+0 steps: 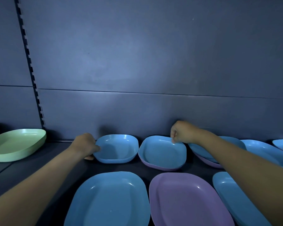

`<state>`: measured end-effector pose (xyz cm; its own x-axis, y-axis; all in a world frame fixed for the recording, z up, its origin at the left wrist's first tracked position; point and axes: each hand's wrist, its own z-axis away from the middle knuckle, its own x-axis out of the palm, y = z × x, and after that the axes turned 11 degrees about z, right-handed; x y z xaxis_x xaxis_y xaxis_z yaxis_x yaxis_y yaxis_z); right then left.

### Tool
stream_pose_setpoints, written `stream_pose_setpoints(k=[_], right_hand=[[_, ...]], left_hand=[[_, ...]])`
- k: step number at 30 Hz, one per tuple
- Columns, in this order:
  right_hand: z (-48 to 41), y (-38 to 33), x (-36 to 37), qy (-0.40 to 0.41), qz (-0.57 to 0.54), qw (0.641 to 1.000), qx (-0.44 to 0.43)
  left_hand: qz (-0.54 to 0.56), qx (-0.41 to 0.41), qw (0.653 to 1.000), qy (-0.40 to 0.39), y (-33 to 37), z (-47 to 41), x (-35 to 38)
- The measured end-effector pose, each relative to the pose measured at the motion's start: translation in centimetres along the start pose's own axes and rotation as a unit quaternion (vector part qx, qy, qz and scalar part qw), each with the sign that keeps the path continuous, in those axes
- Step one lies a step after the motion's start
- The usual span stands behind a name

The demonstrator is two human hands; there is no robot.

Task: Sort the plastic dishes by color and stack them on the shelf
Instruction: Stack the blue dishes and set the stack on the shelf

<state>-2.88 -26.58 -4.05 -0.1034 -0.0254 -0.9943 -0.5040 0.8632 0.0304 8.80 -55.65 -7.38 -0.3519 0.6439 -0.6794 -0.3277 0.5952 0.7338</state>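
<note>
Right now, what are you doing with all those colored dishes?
A person is sorting plastic dishes on a dark shelf. The left hand grips the rim of a blue dish stack at the back. The right hand pinches the rim of a blue dish sitting on purple ones. A green dish sits far left, with big blue and purple platters in front.

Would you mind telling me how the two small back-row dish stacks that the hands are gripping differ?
The left stack looks all blue, while the right stack has a blue dish on top of purple ones. The left hand holds the left stack at its left rim; the right hand pinches the right stack's top dish at its back right corner. Both are small, rounded-square, upright and on the dark shelf.
</note>
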Motion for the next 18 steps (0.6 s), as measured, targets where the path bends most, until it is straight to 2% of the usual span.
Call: stream_pose_setpoints(k=[5,9,18], right_hand=[[0.7,-0.3,-0.8,0.061,-0.097,0.993,0.028],[1.3,-0.3,-1.7,0.09,-0.204,0.973,0.056],[4.2,-1.6,-4.3,0.163,-0.416,0.883,0.145]], left_hand=[[0.053,0.001,0.999,0.006,-0.1,0.7,-0.6],[0.069,0.013,0.997,0.031,0.1,1.4,-1.8],[0.112,0.073,0.987,0.093,1.4,4.0,-5.3]])
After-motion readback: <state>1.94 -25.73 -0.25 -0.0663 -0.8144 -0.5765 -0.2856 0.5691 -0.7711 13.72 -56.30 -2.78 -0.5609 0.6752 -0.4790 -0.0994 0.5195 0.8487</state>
